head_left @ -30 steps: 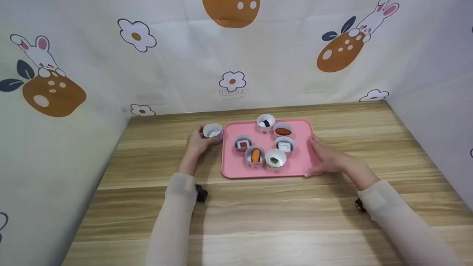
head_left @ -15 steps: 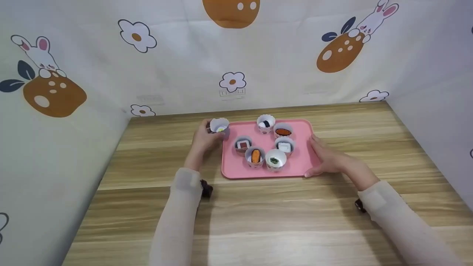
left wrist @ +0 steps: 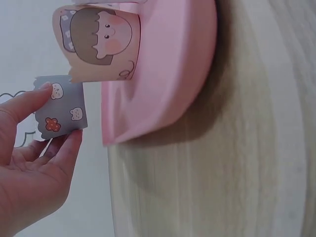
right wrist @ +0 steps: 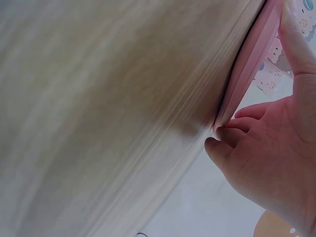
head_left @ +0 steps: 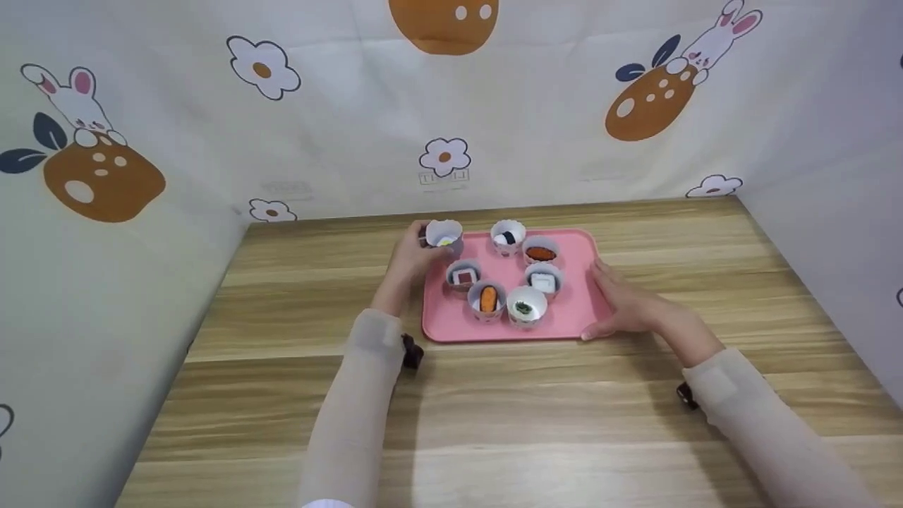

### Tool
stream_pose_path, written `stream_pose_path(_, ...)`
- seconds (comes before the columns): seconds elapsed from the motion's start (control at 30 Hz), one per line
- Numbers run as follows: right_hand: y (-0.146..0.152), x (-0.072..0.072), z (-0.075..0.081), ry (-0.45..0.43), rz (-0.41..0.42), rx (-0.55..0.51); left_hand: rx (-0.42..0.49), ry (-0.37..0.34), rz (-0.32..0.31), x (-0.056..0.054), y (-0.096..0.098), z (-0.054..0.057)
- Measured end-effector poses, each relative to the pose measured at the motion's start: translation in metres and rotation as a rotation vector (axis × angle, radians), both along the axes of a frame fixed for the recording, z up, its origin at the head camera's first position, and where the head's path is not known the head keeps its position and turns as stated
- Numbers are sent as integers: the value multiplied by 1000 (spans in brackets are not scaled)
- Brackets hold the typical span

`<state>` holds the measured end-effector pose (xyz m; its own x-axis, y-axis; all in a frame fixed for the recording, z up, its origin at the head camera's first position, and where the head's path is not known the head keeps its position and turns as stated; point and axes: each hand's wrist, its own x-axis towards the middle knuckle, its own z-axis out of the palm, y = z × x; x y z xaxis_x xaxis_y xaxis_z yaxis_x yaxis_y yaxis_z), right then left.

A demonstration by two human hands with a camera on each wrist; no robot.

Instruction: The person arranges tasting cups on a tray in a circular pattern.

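Note:
My left hand [head_left: 411, 259] pinches a grey paper baking cup [left wrist: 61, 106] printed with small bears, thumb on one side and fingers on the other. Inside the cup lies something small, white and yellow. The cup is over the back left corner of a pink tray [head_left: 441, 326]; whether it touches the tray cannot be told. My right hand [head_left: 628, 302] grips the tray's right edge, its thumb at the front corner. Several paper cups stand on the tray, holding small sushi-like pieces, among them an orange-topped piece [head_left: 488, 299], a red-topped piece [head_left: 541, 252] and a white block [head_left: 542, 283].
The tray lies on a wood-grain table [head_left: 536, 409]. Pale curtain-like walls [head_left: 353, 106] with rabbit, orange and flower prints rise behind and at both sides. A cup [head_left: 508, 236] with a black-banded white piece stands at the tray's back edge, right of the held cup.
My left hand has carried the grey cup rightward and slightly back, from beside the tray to over its back left corner. The right hand and the tray have stayed in place.

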<state>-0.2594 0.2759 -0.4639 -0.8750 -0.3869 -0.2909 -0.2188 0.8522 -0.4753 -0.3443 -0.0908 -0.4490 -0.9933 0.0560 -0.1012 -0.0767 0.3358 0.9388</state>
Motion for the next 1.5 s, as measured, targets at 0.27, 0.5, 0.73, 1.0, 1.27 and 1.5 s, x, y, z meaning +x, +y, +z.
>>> stream_pose_path(0.27, -1, 0, -1, -2, -5, -4, -39, 68, -51, -3, 13, 0)
stream_pose_path(0.5, -1, -1, -2, 26, 7, -11, -97, 88, -87, -4, 20, -3)
stream_pose_path(0.73, -3, -1, -2, 31, 16, -19, -58, 41, -141, -4, 23, -7)
stream_pose_path(1.0, -5, -1, -2, 23, 16, -10, -89, 19, -185, -3, 23, -8)
stream_pose_path(1.27, -4, 0, 1, 19, 17, 8, -86, 8, -211, -1, 20, -10)
stream_pose_path(1.5, -1, 0, 4, 32, 34, 47, -20, 24, -192, 4, 12, -2)
